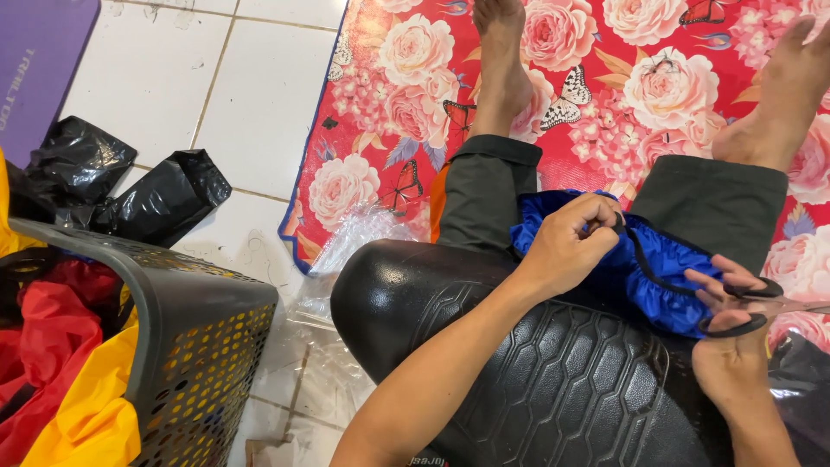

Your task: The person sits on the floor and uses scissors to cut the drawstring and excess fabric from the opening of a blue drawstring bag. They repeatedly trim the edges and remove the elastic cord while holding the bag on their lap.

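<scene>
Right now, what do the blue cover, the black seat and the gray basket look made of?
Blue cover: thin glossy synthetic fabric, likely nylon or polyester; it gathers in soft shiny folds along a black elastic-looking edge. Black seat: moulded vinyl or plastic, semi-gloss, with an embossed hexagon pattern. Gray basket: rigid plastic, matte, with perforated walls.

A single head-worn camera is looking steeply down, close over the person's lap, facing forward along the legs toward the floral mat, taking in tiled floor at left.

Left hand pinched closed; right hand fingers curled, gripping.
</scene>
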